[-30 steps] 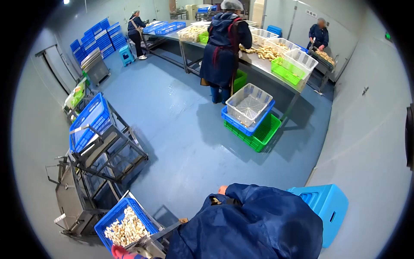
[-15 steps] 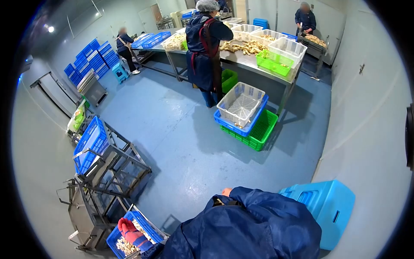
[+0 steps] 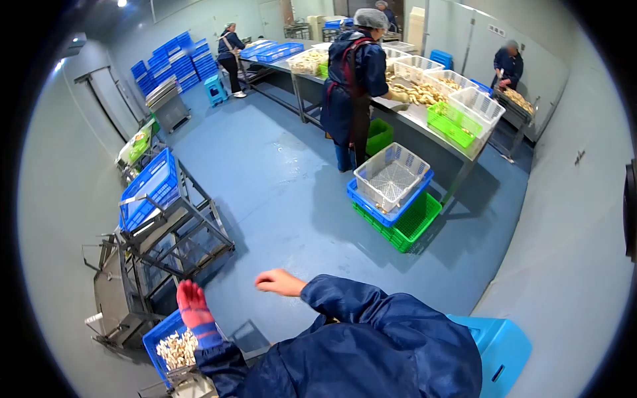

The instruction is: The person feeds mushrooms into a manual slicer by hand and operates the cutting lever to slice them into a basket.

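Note:
My left hand [image 3: 195, 309], in a red glove with a blue cuff, is raised beside a blue plastic crate [image 3: 151, 339]. Its fingers are stretched out and hold nothing. Small pale cut pieces [image 3: 177, 350] lie in that crate, partly hidden by my sleeve. My bare right hand [image 3: 282, 282] reaches out to the left in front of my body, over the floor. Its fingers are loosely extended, a little blurred, and nothing shows in them.
A light-blue plastic stool [image 3: 494, 348] is at my right. Metal racks [image 3: 189, 232] with a blue tray [image 3: 151, 189] stand left. Stacked white [image 3: 391, 176], blue and green [image 3: 418, 225] crates sit ahead. A co-worker [image 3: 348, 93] stands at a long table with ginger-like roots [image 3: 424, 91].
My right hand has come out from near my body toward the left. My left hand has lifted, fingers pointing upward. The view has shifted, and the co-worker at the table has turned somewhat.

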The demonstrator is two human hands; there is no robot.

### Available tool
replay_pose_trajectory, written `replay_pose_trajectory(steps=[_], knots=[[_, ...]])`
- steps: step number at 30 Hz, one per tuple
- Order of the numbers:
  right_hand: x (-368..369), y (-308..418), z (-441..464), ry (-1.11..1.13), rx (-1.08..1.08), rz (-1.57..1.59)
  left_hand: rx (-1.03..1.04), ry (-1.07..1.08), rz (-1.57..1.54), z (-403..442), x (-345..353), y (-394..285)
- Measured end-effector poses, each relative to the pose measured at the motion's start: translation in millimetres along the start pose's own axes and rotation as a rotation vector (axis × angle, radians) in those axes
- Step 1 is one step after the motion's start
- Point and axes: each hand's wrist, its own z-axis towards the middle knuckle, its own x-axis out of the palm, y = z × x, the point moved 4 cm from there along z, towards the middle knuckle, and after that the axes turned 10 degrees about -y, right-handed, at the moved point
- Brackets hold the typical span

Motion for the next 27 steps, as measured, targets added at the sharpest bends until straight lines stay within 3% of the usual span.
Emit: replay_pose_trajectory(steps=[4,10,12,15,18,21,23,25,26,27], knots=[[52.5,95.6,-1.5,0.044,-0.305,-0.038,-0.132,0.244,-0.187,12.0,50.0,16.1],[58.2,120.0,-7.4,-0.210,-0.524,-0.283,-0.246,0.246,-0.252,12.1,67.7,36.5],[43.4,141.9,-12.3,-0.195,-0.597,-0.361,-0.246,0.241,-0.206,-1.8,86.0,36.1],[44.0,155.0,-16.0,-0.047,-0.635,-0.446,-0.151,0.287,0.019,-34.8,111.4,27.7],[44.1,153.4,-23.0,0.056,-0.728,-0.593,-0.272,0.343,0.156,-50.9,111.4,38.2],[51.4,142.3,-24.8,0.170,-0.846,-0.586,-0.517,0.408,0.090,-70.8,115.7,39.4],[56.5,135.7,-26.9,0.243,-0.904,-0.535,-0.461,0.408,0.137,-75.4,110.0,37.0],[61.5,142.6,-48.7,0.515,-0.677,-0.731,-0.364,0.391,0.260,-86.0,113.8,29.8],[67.0,131.2,-57.4,0.501,-0.719,-0.605,-0.268,0.357,0.392,-98.0,123.4,18.5],[69.5,131.0,-62.3,0.484,-0.759,-0.481,-0.288,0.311,0.283,-95.8,118.6,18.8]])
